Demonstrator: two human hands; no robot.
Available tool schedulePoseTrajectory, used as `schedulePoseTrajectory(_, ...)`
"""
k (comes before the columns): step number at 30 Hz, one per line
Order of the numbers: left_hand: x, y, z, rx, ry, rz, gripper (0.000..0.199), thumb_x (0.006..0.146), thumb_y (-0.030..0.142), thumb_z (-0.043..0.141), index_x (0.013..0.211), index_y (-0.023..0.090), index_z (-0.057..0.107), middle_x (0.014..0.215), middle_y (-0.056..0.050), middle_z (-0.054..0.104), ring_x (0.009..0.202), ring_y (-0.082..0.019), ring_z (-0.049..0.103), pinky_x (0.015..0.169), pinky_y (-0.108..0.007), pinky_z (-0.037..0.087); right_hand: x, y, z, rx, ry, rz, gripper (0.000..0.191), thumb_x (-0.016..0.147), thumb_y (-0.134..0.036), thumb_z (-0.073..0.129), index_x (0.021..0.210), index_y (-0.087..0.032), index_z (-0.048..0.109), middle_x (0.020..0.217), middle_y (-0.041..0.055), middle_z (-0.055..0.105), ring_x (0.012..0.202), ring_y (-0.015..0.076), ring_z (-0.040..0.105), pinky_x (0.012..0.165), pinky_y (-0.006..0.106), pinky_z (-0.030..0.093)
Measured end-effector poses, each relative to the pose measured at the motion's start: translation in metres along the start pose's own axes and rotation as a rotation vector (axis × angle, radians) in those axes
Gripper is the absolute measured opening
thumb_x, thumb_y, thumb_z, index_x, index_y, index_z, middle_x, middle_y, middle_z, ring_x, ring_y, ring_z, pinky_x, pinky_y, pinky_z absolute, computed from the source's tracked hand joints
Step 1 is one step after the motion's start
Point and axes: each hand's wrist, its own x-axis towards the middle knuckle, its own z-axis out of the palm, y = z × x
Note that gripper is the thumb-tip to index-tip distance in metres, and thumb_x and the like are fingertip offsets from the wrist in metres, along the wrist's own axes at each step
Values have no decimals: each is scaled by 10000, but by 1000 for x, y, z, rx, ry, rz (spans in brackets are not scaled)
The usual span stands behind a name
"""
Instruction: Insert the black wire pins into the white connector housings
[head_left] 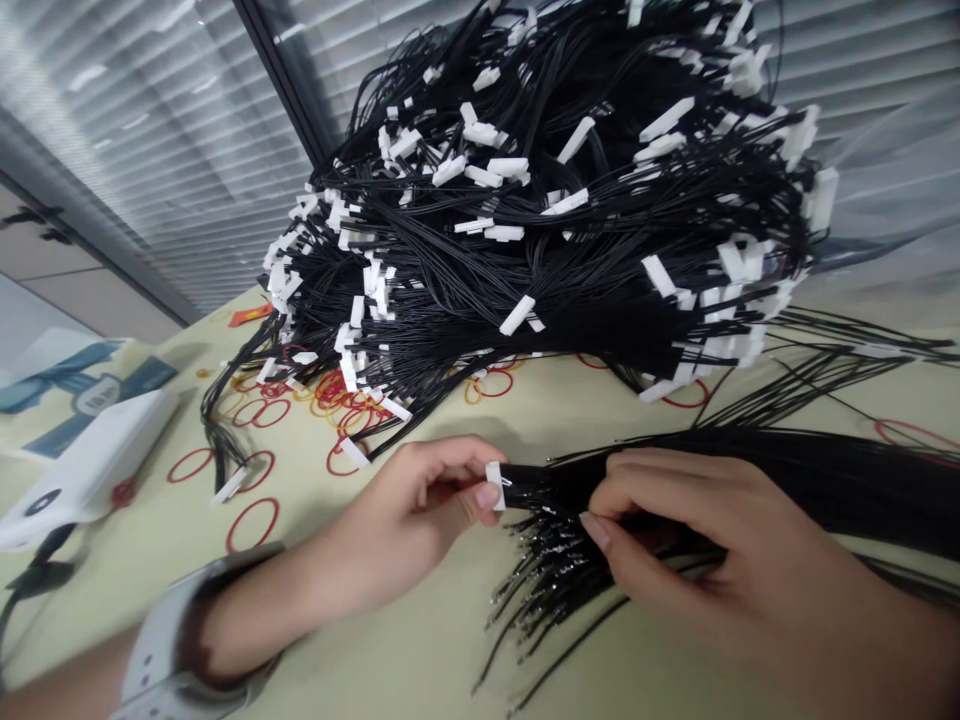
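Between the thumb and fingers of my left hand (427, 520) is a small white connector housing (494, 486). Black wires run from its right side toward my right hand (697, 540). The thumb and index finger of that hand are pinched together on a black wire, whose tip is too small to make out. Beneath and beside the right hand lies a loose bundle of black wires (555, 570) with shiny metal terminals at their left ends. The bundle stretches away to the right edge of the view.
A large heap of black wire harnesses (540, 260) with white connectors fills the back of the table (420, 640). Red and yellow rubber bands (253, 524) lie scattered before it. At left are a white device (90, 470) with a cable and a blue-and-white packet (90, 385).
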Motion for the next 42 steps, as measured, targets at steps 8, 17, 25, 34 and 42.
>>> schedulePoseTrajectory(8,-2,-1,1,68,-9,19,92,843,179,475,831,138,557,642,15,497,614,-108,458,543,-210,336,-1,0,7,-161,89,39,174,784,-245,470,638,-200,552,557,6,517,526,121,493,478,222,389)
schedulePoseTrajectory(17,-6,2,6,194,-26,54,134,863,220,454,839,150,566,662,13,488,625,-111,435,534,-211,333,-2,0,6,-150,-10,8,155,817,-175,428,740,-190,562,661,-1,554,604,104,507,565,228,389)
schedulePoseTrajectory(25,-4,2,6,185,-28,37,160,869,234,441,823,144,565,632,13,481,599,-113,423,526,-223,318,0,0,9,-113,-48,6,156,824,-140,407,741,-182,533,680,-20,533,626,97,479,584,245,359)
schedulePoseTrajectory(34,-7,3,9,223,36,29,147,852,225,458,844,134,574,653,3,503,627,-123,457,557,-221,353,3,-2,10,-148,-53,4,198,830,-138,386,717,-173,545,659,-15,534,611,98,481,563,236,352)
schedulePoseTrajectory(42,-5,1,9,248,9,71,160,855,195,444,790,128,574,642,11,487,611,-108,414,526,-210,314,2,-2,14,-114,-24,-28,178,826,-149,422,717,-178,559,652,-19,538,597,89,479,552,226,350)
